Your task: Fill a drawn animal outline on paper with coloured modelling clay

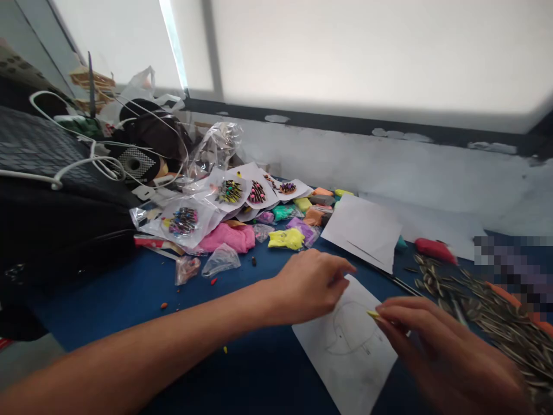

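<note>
A sheet of white paper (pixel 345 377) with a pencil outline of a rounded animal lies on the blue table. Over its upper left edge hovers my left hand (pixel 309 288), fingers curled, with a gap between thumb and forefinger and nothing visible in it. My right hand (pixel 436 340) is at the sheet's right side, pinching a small yellow pointed piece (pixel 372 314) between thumb and fingertips; its material is too small to tell. Striped sunflower seeds (pixel 488 311) are heaped beyond the right hand.
Bags of coloured modelling clay, including yellow (pixel 286 238) and pink (pixel 228 236), lie behind my left hand. Seed-decorated papers (pixel 231 191) stand at the back. Blank white sheets (pixel 363 227) rest near the wall. A black bag (pixel 64 230) fills the left.
</note>
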Available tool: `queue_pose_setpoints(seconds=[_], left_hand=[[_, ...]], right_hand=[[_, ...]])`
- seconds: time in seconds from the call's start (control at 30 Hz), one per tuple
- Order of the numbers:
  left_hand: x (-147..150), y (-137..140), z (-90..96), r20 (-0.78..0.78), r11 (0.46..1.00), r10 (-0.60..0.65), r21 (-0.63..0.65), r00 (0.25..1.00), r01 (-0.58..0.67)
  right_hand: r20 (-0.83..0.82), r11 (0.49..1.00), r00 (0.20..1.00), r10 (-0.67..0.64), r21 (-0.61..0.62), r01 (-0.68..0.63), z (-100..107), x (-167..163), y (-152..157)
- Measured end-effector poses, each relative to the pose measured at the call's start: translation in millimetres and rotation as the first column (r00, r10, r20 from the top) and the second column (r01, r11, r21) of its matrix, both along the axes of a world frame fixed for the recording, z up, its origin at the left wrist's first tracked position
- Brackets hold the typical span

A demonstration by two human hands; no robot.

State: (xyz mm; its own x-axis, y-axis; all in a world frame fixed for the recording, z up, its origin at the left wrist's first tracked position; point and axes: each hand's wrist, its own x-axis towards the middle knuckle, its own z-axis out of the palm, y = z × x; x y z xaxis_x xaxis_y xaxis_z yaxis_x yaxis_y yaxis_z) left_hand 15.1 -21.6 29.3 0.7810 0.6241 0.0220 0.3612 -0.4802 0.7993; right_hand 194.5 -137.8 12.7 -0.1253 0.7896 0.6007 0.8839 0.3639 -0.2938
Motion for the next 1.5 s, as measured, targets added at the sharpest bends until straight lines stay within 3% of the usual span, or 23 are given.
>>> queue_pose_setpoints(seconds=[0.07, 0.13, 0.37, 0.53, 0.6, 0.67, 0.77, 0.87, 1.07, 1.5], left_hand=[[0.2, 0.1, -5.4, -0.170, 0.935, 0.100, 0.352, 0.980, -0.035], [1.1, 0.2, -9.6, -0.279, 0.894, 0.120, 0.447, 0.953, 0.018], [11.2, 3.1, -21.0, -0.296, 0.905, 0.165, 0.424, 0.941, -0.025], [8.9, 3.6, -23.5, -0.252, 0.904, 0.116, 0.427, 0.961, 0.002], [4.8, 4.6, -20.5, -0.222, 0.892, 0.017, 0.444, 0.975, 0.086], [-0.6, 7.5, -15.1, -0.211, 0.857, -0.160, 0.455, 0.964, 0.241], [-10.3, 14.4, -5.5, -0.275, 0.771, -0.416, 0.400, 0.867, 0.496], [-18.0, 19.2, 0.4, -0.343, 0.755, -0.495, 0.285, 0.798, 0.591], [-20.2, 16.0, -2.9, -0.358, 0.772, -0.479, 0.263, 0.802, 0.579], [-24.0, 15.1, -12.7, -0.319, 0.787, -0.491, 0.236, 0.810, 0.570]], right_hand=[[0.028, 0.998, 0.999, 0.039, -0.059, -0.038, -3.9, 2.2, -3.3], [0.087, 0.993, 0.992, 0.091, -0.082, -0.084, -8.1, 4.2, -4.2], [0.162, 0.984, 0.977, 0.137, -0.132, -0.116, -18.8, 2.4, -2.9], [0.154, 0.982, 0.975, 0.162, -0.123, -0.144, -16.6, -4.2, -5.2], [0.165, 0.981, 0.971, 0.173, -0.111, -0.156, -16.0, -6.8, -4.6], [0.170, 0.981, 0.969, 0.181, -0.105, -0.165, -16.3, -9.5, -3.0], [0.168, 0.983, 0.969, 0.180, -0.070, -0.170, -17.0, -13.2, 0.1], [0.198, 0.984, 0.964, 0.179, -0.058, -0.171, -17.2, -14.8, 2.2], [0.302, 0.983, 0.935, 0.185, -0.072, -0.171, -20.4, -12.1, 2.5], [0.361, 0.987, 0.919, 0.160, -0.092, -0.135, -20.8, -11.8, -2.9]])
